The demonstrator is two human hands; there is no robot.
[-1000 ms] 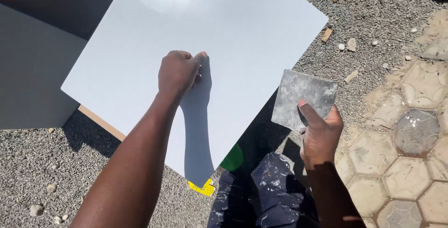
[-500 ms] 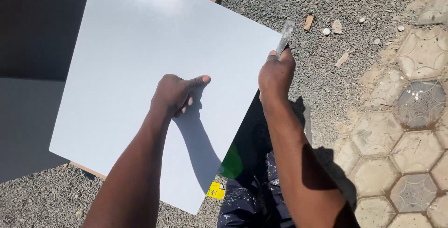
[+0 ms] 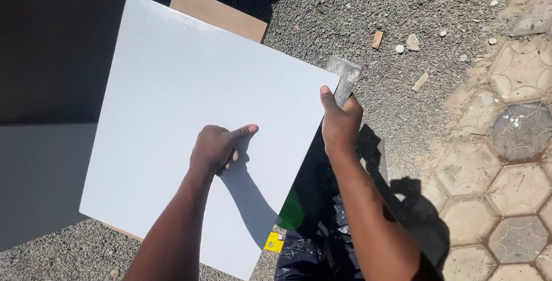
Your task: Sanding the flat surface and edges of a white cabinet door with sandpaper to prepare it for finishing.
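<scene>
A large glossy white tile fills the middle of the head view, tilted with one corner toward me. My left hand rests on its face as a loose fist, thumb sticking out to the right. At the tile's right edge, my right hand grips a grey metal scraper, whose cement-stained blade points up and away. Its thumb lies against the tile's edge.
A brown board peeks out behind the tile's top edge. Grey panels lie at the left on gravel. Hexagonal paving stones run along the right. Small stones and wood scraps dot the gravel. A dark plastic bag lies below.
My right hand has brought the scraper from lower right up to the tile's right edge. The tile now sits lower and more fully in view; my left hand stays on it.
</scene>
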